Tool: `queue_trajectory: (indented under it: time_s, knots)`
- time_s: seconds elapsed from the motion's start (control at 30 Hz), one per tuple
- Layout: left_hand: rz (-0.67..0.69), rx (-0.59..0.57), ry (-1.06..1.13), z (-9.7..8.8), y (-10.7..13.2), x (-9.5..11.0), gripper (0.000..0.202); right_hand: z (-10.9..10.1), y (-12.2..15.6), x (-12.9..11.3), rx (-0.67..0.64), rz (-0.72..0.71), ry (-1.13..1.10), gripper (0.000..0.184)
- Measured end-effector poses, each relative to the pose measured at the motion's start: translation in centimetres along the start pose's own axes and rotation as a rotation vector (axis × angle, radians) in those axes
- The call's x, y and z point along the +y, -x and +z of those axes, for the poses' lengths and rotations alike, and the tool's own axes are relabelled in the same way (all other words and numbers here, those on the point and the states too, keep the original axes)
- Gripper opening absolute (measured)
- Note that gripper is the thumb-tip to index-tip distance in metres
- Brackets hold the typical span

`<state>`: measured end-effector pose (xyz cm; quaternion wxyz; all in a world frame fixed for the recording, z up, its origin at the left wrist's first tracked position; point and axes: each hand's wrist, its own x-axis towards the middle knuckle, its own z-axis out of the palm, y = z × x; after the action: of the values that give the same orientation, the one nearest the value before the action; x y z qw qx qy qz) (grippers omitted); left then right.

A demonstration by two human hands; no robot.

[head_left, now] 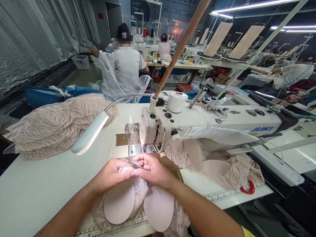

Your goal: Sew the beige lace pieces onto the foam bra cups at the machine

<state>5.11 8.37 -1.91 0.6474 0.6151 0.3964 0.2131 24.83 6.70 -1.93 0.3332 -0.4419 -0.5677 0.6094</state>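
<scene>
My left hand [115, 176] is closed on the lace edge of a pale pink lace bra [141, 189], just in front of the sewing machine's needle area. My right hand [154, 169] is closed on a slim dark metal tool [140, 167] lying across the fingers; its exact kind is too small to tell. The right fingers also meet the lace beside my left fingertips. Below the hands hang the bra's two smooth cups, the left cup [119, 202] and the right cup [159, 209], over the table's front edge. The needle and presser foot are partly hidden.
The white sewing machine [177, 123] stands close beyond my hands. A lamp [91, 133] hangs over the table's left side, near a stack of lace pieces [56, 125]. More lace and cups [214, 168] lie right, near red-handled scissors [248, 187]. A co-worker [127, 61] sits ahead.
</scene>
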Motion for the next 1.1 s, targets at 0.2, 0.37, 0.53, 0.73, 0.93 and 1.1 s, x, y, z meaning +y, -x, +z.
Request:
queue_trajectory:
  time_s: [0.2, 0.37, 0.53, 0.73, 0.93, 1.1]
  knots:
    - [-0.025, -0.011, -0.077, -0.6, 0.0, 0.0, 0.038, 0.1, -0.1, 0.0, 0.003, -0.056, 0.154, 0.014]
    - [-0.03, -0.023, -0.061, -0.7, 0.2, 0.3, 0.037, -1.1, 0.1, 0.4, -0.042, -0.024, 0.114, 0.033]
    - [-0.054, -0.015, 0.028, -0.6, 0.4, 0.5, 0.034, -2.6, 0.2, 0.2, -0.087, 0.04, 0.093, 0.024]
    - [-0.031, -0.036, 0.042, -0.6, 0.3, 0.1, 0.038, -2.1, 0.0, 0.3, -0.125, 0.033, 0.062, 0.021]
    - [0.011, -0.09, 0.115, 0.0, -0.1, 0.1, 0.043, -0.8, 0.1, -0.1, -0.063, -0.082, 0.167, 0.015]
    - [-0.009, -0.085, 0.084, 0.0, -0.2, 0.1, 0.043, -0.3, -0.1, 0.4, 0.016, -0.149, 0.258, 0.01]
